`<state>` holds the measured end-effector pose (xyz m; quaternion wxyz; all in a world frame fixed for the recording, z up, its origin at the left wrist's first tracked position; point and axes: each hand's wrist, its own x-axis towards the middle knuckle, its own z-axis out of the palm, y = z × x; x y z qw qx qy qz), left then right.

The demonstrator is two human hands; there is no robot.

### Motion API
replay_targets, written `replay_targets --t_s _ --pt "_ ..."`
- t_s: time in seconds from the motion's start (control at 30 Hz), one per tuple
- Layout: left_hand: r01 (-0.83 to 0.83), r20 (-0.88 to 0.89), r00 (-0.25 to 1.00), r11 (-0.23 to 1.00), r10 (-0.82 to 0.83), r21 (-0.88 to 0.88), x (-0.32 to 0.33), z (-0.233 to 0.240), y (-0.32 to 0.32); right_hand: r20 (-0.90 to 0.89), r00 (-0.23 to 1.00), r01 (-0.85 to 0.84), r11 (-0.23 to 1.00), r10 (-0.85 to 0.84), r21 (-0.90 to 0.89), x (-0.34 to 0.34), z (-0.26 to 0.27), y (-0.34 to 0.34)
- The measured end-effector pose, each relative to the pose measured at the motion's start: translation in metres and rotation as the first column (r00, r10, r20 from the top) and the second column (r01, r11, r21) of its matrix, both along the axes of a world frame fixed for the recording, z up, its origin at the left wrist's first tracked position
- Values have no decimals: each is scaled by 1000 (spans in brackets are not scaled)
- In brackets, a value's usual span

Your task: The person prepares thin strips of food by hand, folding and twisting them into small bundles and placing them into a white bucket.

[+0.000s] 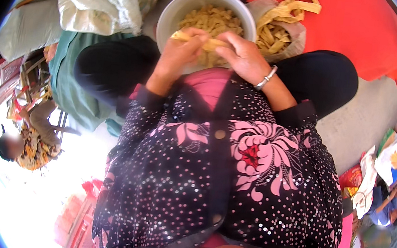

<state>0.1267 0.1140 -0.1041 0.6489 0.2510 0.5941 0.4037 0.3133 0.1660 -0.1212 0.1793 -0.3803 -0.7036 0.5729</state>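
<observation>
Both hands hold a pale yellow stick [213,45], apparently dried tofu skin, above a white basin [162,20]. My left hand [184,50] grips it toward its left end, and a short end sticks out past the fingers. My right hand [244,57], with a silver bracelet at the wrist, pinches the right part. In the basin lie many short broken yellow pieces [212,19]. Just right of the basin, an open sack [297,43] holds longer yellow strips [272,38], and a looped strip [296,6] rises over its rim. The fingers partly hide the held stick.
A translucent white plastic sack [98,2] stands left of the basin, above a green cloth [75,80]. Red cloth [356,31] covers the area at the upper right. One person [40,142] is at the far left, another [381,207] at the far right, beside bags [352,178].
</observation>
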Motion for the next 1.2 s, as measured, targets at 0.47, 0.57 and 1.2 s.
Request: replay_targets --t_s 0.47,0.57,1.2 --pt "-339 285 908 939 308 63 -28 33 -13 -41 996 -78 994 81 73 -5 36 5" --pt "-375 260 902 923 345 79 -26 38 -13 -70 997 -32 983 45 182 -6 38 7" --pt "-230 -16 957 794 289 563 -77 128 132 147 981 -59 534 -124 843 -64 148 164"
